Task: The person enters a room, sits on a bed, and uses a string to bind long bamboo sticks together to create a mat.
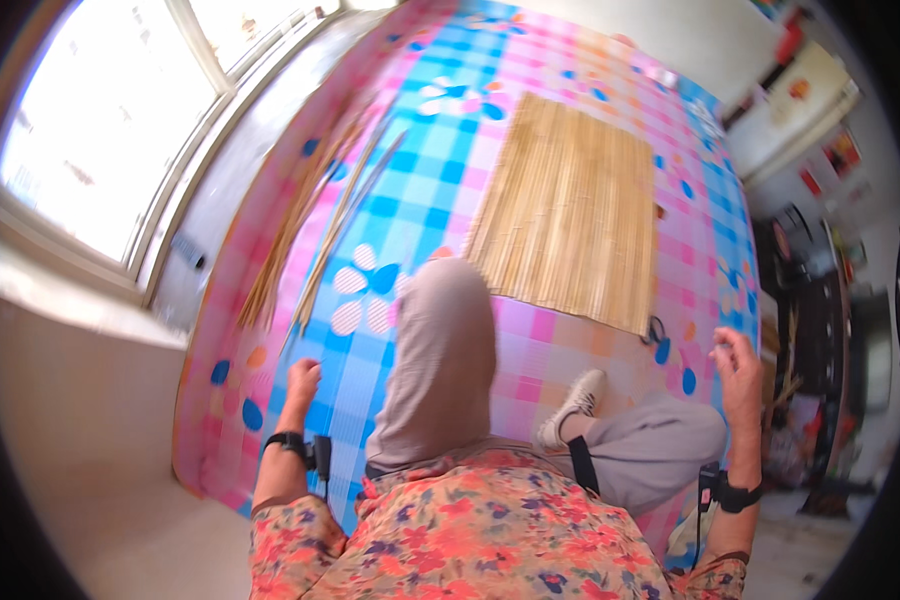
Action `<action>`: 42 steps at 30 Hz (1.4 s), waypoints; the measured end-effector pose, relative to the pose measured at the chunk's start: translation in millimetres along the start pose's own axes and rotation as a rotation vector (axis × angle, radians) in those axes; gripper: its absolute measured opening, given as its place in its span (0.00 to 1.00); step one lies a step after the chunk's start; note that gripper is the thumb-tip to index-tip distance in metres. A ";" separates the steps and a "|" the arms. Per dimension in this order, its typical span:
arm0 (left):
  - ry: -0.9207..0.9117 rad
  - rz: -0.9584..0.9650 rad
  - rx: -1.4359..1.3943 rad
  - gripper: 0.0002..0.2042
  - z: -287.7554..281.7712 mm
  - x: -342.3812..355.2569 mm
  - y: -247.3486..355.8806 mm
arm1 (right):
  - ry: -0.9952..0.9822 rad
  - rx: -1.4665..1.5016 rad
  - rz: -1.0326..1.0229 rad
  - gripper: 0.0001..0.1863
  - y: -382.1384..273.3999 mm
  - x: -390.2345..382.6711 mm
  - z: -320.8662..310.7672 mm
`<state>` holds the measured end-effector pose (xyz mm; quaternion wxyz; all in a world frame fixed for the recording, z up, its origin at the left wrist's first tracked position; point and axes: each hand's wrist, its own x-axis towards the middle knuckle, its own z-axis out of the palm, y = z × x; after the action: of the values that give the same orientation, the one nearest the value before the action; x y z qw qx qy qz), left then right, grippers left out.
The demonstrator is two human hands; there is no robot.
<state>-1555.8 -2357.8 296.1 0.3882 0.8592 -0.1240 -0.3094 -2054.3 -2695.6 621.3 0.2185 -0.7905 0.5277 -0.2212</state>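
Note:
My left hand (304, 379) is closed, low on the left, close to the near ends of some long thin strips (335, 225). Whether anything is inside its fingers is hidden. My right hand (738, 368) is raised on the right with loosely bent fingers, a little apart, and nothing visible in them. A mat of flat bamboo-like slats (570, 205) lies ahead, right of centre. Beside its near right corner is a small dark looped thing (655, 329), like scissor handles. More tan strips (288, 235) lie in a bundle along the left side.
A pink and blue checked sheet (540, 335) with flower prints covers the surface I sit on. My raised knee (440, 330) is between my left hand and the mat. A window (110, 130) and sill line the left; dark furniture (815, 350) stands right.

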 end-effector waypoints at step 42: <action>-0.042 0.095 0.602 0.09 83.3 130.3 54.8 | -1.024 -0.275 -0.458 0.12 -30.3 38.7 208.9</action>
<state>-1505.2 -2502.7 237.8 0.1275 0.9223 -0.2582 -0.2579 -1897.4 -2697.7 475.0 0.2877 -0.9121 0.1940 0.2184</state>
